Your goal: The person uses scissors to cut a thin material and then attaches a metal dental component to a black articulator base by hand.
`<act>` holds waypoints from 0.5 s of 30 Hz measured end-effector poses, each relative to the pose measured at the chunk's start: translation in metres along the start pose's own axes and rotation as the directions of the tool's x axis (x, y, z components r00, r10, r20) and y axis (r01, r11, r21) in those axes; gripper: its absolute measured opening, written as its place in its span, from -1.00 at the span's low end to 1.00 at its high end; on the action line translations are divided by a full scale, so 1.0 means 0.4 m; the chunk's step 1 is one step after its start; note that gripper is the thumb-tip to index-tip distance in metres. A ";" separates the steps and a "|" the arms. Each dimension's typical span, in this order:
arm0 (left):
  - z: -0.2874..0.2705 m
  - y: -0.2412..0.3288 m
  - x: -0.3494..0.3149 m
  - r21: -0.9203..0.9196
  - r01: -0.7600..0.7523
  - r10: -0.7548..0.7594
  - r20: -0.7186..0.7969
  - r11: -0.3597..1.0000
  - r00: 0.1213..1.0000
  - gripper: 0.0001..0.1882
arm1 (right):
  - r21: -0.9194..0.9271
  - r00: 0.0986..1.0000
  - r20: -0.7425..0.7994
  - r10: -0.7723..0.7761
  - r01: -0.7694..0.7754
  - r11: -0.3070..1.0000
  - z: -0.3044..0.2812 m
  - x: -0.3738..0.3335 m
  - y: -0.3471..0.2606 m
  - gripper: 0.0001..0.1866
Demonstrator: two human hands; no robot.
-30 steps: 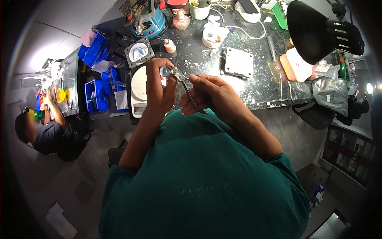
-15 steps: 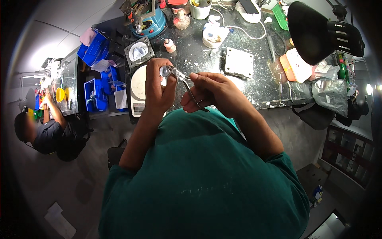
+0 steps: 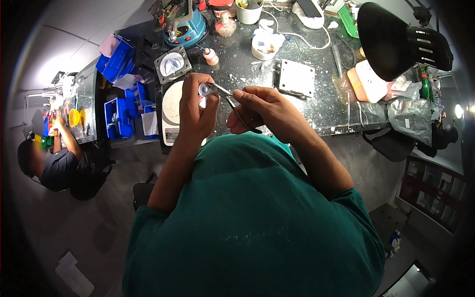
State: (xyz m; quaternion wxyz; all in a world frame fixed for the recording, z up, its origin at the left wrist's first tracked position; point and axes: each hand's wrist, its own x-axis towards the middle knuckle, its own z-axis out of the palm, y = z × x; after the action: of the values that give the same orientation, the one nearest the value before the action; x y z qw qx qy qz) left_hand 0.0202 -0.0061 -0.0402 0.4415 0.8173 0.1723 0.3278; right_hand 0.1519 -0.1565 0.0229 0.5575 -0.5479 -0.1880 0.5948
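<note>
My left hand is closed around a small, round, shiny clear-looking piece, holding it at the fingertips above the scale's near side. In my right hand is a slim metal scissor-like tool; whether it is scissors or pliers cannot be made out. One long dark handle slants down past my fingers, and the tool's tip reaches the round piece. The white scale lies beneath and left of my left hand, partly covered by it.
A square metal plate lies right of my hands. Beyond them stand a small pink bottle, a white tub and a blue machine. A black lamp overhangs the right side. Blue bins stand left; a person works there.
My right hand has shifted slightly up and left with the tool, its fingers closer to the round piece. My left hand stays almost in place.
</note>
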 end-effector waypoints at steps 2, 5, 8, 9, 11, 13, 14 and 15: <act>-0.002 0.007 0.000 -0.008 0.007 -0.007 0.011 1.000 1.000 -0.79 | 0.023 0.999 0.006 0.037 -0.037 0.999 -0.003 0.001 -0.008 -0.59; -0.005 0.013 0.000 0.011 0.003 -0.003 0.005 1.000 1.000 -0.79 | 0.056 0.996 0.024 0.090 -0.091 0.994 -0.005 -0.001 -0.026 -0.58; -0.006 0.016 0.002 0.022 0.003 -0.003 0.012 1.000 1.000 -0.80 | 0.046 0.993 0.035 0.113 -0.115 0.992 -0.016 -0.001 -0.029 -0.58; -0.005 0.013 0.002 0.018 -0.006 0.006 0.009 1.000 1.000 -0.80 | 0.025 0.992 0.033 0.119 -0.120 0.992 -0.019 0.001 -0.026 -0.58; -0.003 0.010 0.004 0.011 -0.016 0.016 0.009 1.000 1.000 -0.80 | 0.000 0.996 0.040 0.081 -0.081 0.997 -0.026 0.007 -0.011 -0.58; -0.004 0.008 0.006 0.043 -0.034 0.033 0.026 0.998 0.999 -0.80 | -0.025 0.998 0.048 0.044 -0.043 0.999 -0.028 0.009 -0.003 -0.58; -0.004 0.008 0.006 0.043 -0.034 0.033 0.025 0.999 0.999 -0.80 | -0.058 0.999 0.047 0.020 -0.017 0.998 -0.028 0.008 0.000 -0.58; -0.004 0.008 0.006 0.040 -0.036 0.035 0.029 0.999 0.999 -0.79 | -0.090 0.999 0.047 -0.005 0.009 0.996 -0.026 0.007 0.001 -0.58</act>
State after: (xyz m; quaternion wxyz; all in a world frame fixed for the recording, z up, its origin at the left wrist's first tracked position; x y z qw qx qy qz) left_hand 0.0206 -0.0055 -0.0361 0.4215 0.8335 0.1580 0.3203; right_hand 0.1613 -0.1584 0.0179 0.5299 -0.5578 -0.2294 0.5962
